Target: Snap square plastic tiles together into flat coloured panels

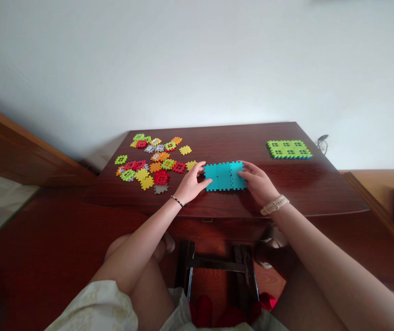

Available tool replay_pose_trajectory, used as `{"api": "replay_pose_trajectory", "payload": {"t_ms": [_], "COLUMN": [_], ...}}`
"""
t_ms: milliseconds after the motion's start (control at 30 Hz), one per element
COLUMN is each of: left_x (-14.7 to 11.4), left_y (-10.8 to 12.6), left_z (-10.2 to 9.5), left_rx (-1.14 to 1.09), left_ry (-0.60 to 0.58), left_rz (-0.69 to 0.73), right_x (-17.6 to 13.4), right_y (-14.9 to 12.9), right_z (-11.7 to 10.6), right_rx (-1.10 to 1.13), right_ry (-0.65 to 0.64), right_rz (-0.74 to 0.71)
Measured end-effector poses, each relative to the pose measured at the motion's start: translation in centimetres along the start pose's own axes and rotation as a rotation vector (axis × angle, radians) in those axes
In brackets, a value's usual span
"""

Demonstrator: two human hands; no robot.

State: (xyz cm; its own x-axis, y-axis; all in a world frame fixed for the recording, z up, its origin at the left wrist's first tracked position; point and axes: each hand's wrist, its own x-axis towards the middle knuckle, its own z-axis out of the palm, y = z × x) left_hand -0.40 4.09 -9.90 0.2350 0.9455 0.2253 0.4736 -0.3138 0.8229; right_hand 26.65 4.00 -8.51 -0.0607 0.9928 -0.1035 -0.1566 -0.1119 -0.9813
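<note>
A panel of joined turquoise interlocking tiles (223, 177) is between my two hands, just above or on the table near its front edge. My left hand (194, 182) grips its left end, thumb on top and fingers at the far side. My right hand (257, 180) holds the right end in the same way, with some fingers hidden behind the panel. A seam runs across the panel toward its right side. Left of my left hand, a yellow tile (191, 165) lies close to the fingers.
Loose red, green, yellow, orange and grey tiles (161, 177) spread over the left of the dark wooden table (224, 142). A joined green panel with window openings (288, 149) lies at the back right, blue along its lower edge. A white wall rises behind; a black cable (322, 141) hangs at right.
</note>
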Motion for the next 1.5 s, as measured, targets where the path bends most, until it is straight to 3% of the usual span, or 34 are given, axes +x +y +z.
{"api": "replay_pose_trajectory", "payload": {"t_ms": [233,467,733,1000,1500], "left_x": [0.4,0.2,0.3,0.1,-0.2], "left_y": [-0.2,0.4,1.0,1.9,2.3], "left_z": [0.3,0.4,0.7,0.8,1.6], "left_rx": [-0.317,-0.421,-0.595,-0.638,-0.638], "left_ry": [0.060,0.054,0.069,0.055,0.025], "left_rz": [-0.107,-0.150,-0.224,-0.235,-0.247], "right_x": [-0.1,0.2,0.0,-0.7,-0.8], "right_y": [0.0,0.5,0.6,-0.2,-0.6], "right_z": [0.1,0.1,0.2,0.8,1.6], "right_rx": [-0.077,-0.139,-0.168,-0.272,-0.214], "right_ry": [-0.016,0.026,0.013,0.023,-0.049], "right_rz": [-0.062,-0.157,-0.172,-0.179,-0.179]}}
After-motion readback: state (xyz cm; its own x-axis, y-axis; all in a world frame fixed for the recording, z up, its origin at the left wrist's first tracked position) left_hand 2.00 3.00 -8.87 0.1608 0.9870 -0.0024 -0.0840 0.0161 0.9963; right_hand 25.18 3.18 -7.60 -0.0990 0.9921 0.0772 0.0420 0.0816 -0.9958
